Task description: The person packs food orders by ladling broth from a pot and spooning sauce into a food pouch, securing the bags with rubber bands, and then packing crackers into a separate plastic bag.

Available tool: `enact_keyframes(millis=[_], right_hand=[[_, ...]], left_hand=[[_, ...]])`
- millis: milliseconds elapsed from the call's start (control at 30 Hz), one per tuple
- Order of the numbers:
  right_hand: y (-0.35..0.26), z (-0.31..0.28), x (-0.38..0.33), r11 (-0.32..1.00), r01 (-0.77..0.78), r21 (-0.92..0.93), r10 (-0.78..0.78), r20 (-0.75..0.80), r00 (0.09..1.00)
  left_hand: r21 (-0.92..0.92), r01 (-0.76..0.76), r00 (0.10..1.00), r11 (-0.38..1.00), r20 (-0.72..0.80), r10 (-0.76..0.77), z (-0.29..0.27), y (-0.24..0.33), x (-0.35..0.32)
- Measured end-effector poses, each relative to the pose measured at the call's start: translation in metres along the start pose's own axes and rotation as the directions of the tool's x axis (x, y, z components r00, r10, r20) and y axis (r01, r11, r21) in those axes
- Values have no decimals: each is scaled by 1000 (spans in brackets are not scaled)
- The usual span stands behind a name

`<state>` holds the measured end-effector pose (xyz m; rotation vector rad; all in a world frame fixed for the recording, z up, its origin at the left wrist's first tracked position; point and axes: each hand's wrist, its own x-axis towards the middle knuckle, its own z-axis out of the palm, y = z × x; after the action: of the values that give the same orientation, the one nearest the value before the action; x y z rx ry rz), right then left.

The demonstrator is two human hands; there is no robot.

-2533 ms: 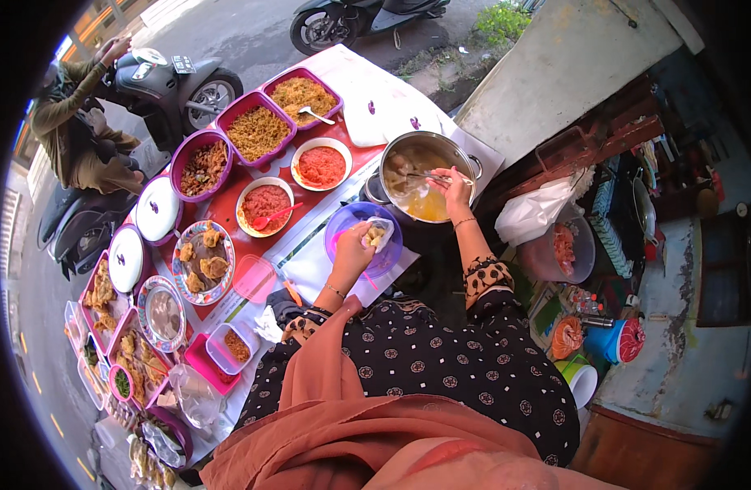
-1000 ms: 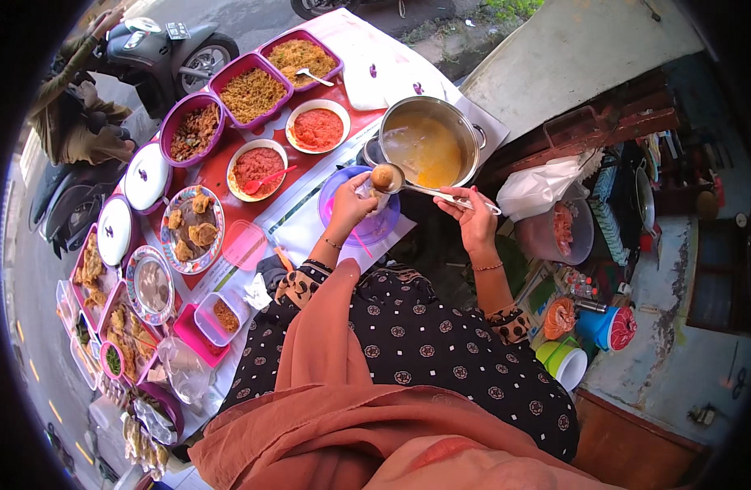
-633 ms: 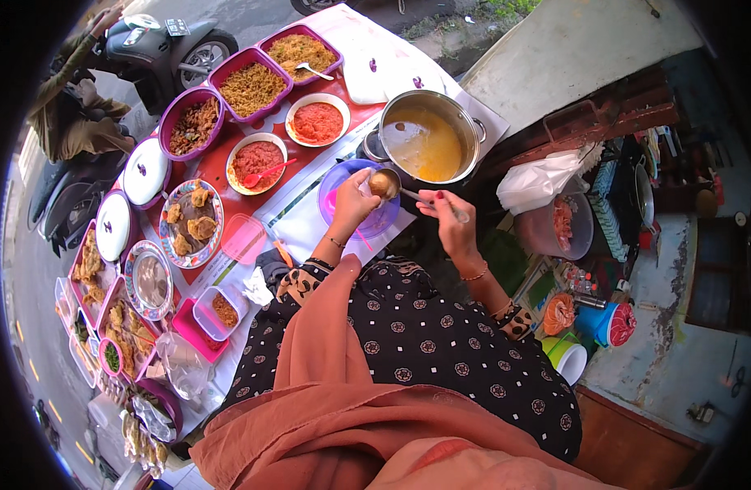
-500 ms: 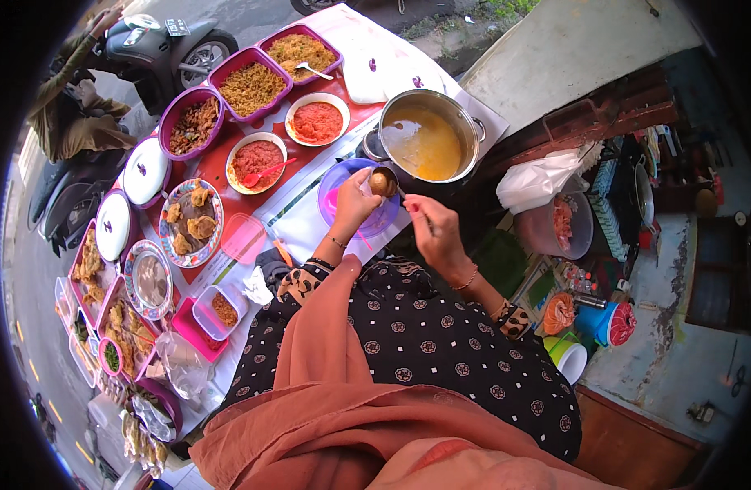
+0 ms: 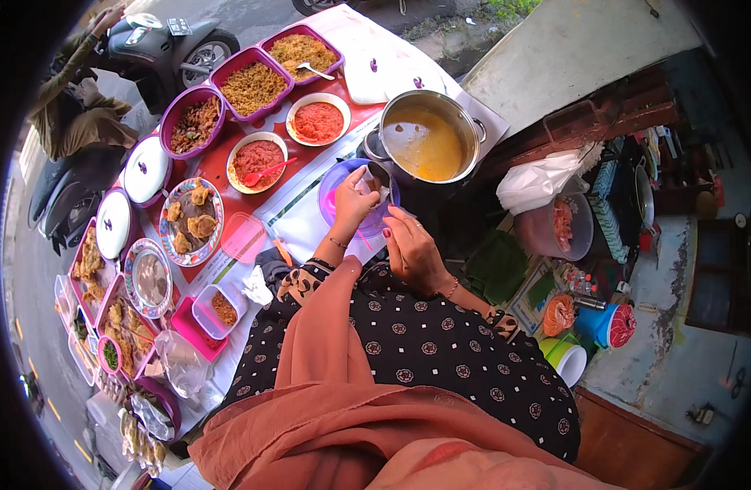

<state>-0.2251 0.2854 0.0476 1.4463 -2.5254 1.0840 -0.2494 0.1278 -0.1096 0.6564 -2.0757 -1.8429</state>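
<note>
**Ladle tipping over the bag beside the pot**

The ladle (image 5: 379,174) is tilting more steeply now, its round brown piece no longer showing, so its load seems to be passing into the clear bag (image 5: 384,196). Both are hanging just nearer the wearer than the pot (image 5: 437,100), slightly left. The left hand (image 5: 353,202) is pinching the bag; the right hand (image 5: 415,255), lower than before, is seemingly gripping the handle, fingers curled. Left of the pot I'm counting two red-paste bowls (image 5: 291,131), three uncovered purple tubs (image 5: 217,135), two round white lids (image 5: 151,159), two patterned plates (image 5: 219,214).
</note>
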Motion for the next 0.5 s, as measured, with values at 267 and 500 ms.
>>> enact_keyframes(millis=[267, 500], right_hand=[[7, -16, 6, 997, -27, 73, 33, -75, 997], [80, -33, 21, 933, -224, 283, 321, -371, 871]], left_hand=[[-223, 122, 993, 967, 34, -117, -11, 9, -1], [-342, 134, 981, 930, 179, -75, -27, 11, 0]])
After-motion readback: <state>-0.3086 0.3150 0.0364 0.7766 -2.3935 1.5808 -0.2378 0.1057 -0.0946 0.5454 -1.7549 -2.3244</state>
